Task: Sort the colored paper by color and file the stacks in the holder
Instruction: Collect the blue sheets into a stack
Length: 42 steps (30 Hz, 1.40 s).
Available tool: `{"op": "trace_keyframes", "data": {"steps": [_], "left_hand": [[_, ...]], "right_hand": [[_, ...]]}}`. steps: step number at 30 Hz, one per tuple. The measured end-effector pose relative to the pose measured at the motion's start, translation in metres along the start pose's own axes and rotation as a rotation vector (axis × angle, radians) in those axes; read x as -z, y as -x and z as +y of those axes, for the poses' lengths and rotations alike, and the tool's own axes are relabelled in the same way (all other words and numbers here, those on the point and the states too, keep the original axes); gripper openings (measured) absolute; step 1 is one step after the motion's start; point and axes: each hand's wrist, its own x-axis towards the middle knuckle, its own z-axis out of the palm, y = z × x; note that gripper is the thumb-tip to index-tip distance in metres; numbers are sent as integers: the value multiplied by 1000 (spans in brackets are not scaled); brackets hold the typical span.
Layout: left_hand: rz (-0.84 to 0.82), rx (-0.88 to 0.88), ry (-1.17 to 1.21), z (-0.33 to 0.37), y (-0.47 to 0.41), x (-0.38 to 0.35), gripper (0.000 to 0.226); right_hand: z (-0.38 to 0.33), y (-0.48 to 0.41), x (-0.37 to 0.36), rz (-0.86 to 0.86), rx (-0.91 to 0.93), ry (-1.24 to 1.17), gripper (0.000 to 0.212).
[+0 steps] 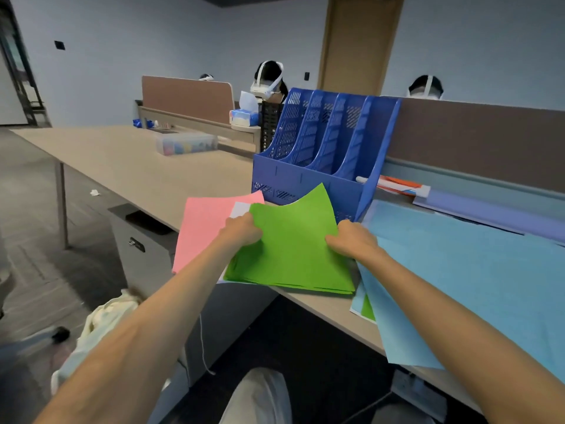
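Green paper stack (293,255) rests on the worktop (137,160) just in front of the blue holder (305,182), left grip (241,231) and right grip (351,240) each pinching a side edge; sheets look light, floppy, slippery, top one bowing up, so squeeze firmly mid-edge, both sides

both hands hold a stack of green paper sheets (293,252) at the near edge of the beige desk (128,160): the left hand (243,229) grips its left edge, the right hand (351,240) its right edge. pink paper sheets (201,228) lie left of it, light blue paper sheets (464,264) right. the blue plastic four-slot file holder (318,148) stands just beyond.
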Motion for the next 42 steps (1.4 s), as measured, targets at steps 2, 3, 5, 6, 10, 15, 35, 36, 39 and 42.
{"op": "trace_keyframes", "data": {"steps": [2,3,5,6,10,15,35,36,39,42], "left_hand": [[-9,25,-17,3,0,-2,45],[-3,23,-12,6,1,-1,46],[42,-27,20,18,9,4,48],[73,-76,76,25,12,5,48],[129,-308,511,76,26,2,37],[-94,-443,667,150,45,-28,17],[-150,-168,626,215,27,-82,71],[-169,-147,624,215,28,-82,73],[-209,-90,587,211,29,-83,89],[-281,-59,644,205,32,-85,88]], "right_hand": [[3,0,1,-14,1,23,22],[5,0,2,-21,3,7,20],[9,2,6,-13,-8,-28,24],[12,4,9,4,-21,-44,28],[43,17,25,59,-64,-65,29],[100,35,41,130,-187,-100,20],[211,76,35,11,-162,72,71],[210,76,36,7,-164,84,73],[211,77,35,-8,-162,101,75],[212,78,34,-4,-145,98,77]]}}
